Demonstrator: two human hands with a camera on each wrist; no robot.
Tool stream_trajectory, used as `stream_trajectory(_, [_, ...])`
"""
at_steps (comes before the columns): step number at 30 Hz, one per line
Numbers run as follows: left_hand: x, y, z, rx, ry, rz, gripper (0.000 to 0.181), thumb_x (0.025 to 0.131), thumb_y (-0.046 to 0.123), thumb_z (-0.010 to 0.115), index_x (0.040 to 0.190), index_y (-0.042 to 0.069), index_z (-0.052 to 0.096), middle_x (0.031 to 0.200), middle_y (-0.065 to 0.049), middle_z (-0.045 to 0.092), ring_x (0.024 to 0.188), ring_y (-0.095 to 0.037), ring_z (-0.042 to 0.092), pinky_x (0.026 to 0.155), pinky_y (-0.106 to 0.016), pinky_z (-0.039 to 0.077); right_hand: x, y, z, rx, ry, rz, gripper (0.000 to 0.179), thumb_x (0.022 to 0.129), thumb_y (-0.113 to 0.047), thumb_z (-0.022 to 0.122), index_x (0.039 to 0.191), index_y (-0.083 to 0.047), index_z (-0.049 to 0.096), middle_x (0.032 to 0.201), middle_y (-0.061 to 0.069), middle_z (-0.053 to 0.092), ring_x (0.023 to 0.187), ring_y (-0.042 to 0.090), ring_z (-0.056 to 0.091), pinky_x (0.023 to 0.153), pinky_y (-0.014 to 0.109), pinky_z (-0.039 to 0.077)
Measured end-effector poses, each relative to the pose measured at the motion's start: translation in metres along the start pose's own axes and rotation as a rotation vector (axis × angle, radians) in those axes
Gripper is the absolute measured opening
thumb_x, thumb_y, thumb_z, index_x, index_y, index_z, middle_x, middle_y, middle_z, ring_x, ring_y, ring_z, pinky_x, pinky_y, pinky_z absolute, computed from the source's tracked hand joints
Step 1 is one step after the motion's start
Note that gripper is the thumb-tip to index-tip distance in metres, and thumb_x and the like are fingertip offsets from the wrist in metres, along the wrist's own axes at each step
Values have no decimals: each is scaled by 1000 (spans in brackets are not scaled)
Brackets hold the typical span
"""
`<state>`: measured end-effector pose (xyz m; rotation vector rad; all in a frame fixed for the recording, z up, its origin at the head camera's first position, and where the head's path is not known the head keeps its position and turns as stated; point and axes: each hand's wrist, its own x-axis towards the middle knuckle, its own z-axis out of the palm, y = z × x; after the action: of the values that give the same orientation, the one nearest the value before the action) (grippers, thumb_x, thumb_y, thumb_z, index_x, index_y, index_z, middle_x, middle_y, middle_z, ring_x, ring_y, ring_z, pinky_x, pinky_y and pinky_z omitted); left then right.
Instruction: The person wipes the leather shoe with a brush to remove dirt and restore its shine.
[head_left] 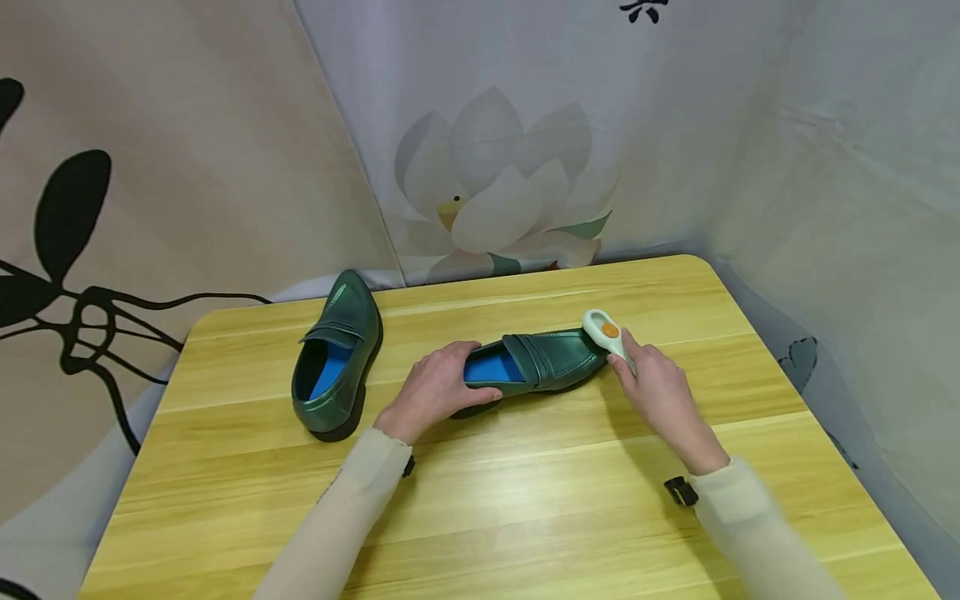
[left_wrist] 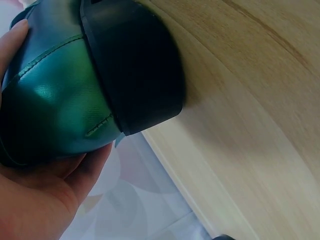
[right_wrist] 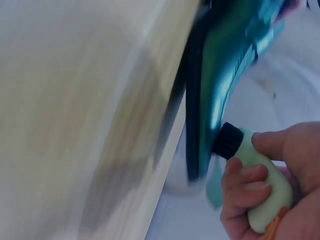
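A dark green loafer (head_left: pixel 558 357) with a blue insole lies sideways on the table, toe to the right. My left hand (head_left: pixel 438 385) grips it round the heel, thumb on the near side; in the left wrist view its green heel counter (left_wrist: pixel 65 95) and black heel (left_wrist: pixel 140 65) show. My right hand (head_left: pixel 660 392) holds a small pale-handled shoe brush (head_left: pixel 602 329) with an orange spot. In the right wrist view, the brush's short black head (right_wrist: pixel 228 140) touches the shoe's toe, and fingers and thumb curl round the handle.
The matching green loafer (head_left: pixel 341 358) stands at the table's left, toe pointing to the back. Beneath both shoes is a light wooden table (head_left: pixel 487 500) with rounded back corners. Cloth curtains (head_left: pixel 495 167) with printed flowers hang behind it.
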<state>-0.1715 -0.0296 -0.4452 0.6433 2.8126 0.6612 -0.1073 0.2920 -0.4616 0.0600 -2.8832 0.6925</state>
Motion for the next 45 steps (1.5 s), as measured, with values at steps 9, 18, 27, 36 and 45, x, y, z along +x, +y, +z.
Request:
stream_trajectory(9, [0,-1,0,-14,-6,-5,88,82,60,82,148,8,54,143,-15,60,114,-33,62,99,-52,52,-2,-17,11,-19,-1,-97,53,105,-22,63,146,9,51,87,20,64,63,27,53,52,44,45])
stream_trajectory(18, [1,-1,-1,-3,2,0,88,82,60,82,147,7,55,143,-14,60,114,-33,62,98,-51,53,9,27,-14,96,-51,94,58,111,-30,49,149,13,43,71,14,53,54,23,45,48,39,39])
stream_trajectory(27, [1,-5,-4,-3,-5,0,88,82,59,82,148,7,54,144,-14,60,117,-32,61,101,-51,52,10,51,-31,303,-297,218,66,113,-42,36,156,8,36,86,15,58,58,19,42,49,33,38])
stream_trajectory(36, [1,-3,-4,15,-14,38,86,82,56,84,147,7,55,144,-14,60,115,-32,62,101,-50,51,33,46,-32,245,-340,177,62,113,-40,39,154,7,41,76,9,50,57,19,39,52,33,35])
stream_trajectory(45, [1,3,-2,50,-5,60,85,82,56,84,146,7,56,144,-13,60,118,-31,62,102,-50,51,80,-3,-34,-12,-510,95,53,110,-31,45,144,9,54,73,8,50,59,19,41,59,34,35])
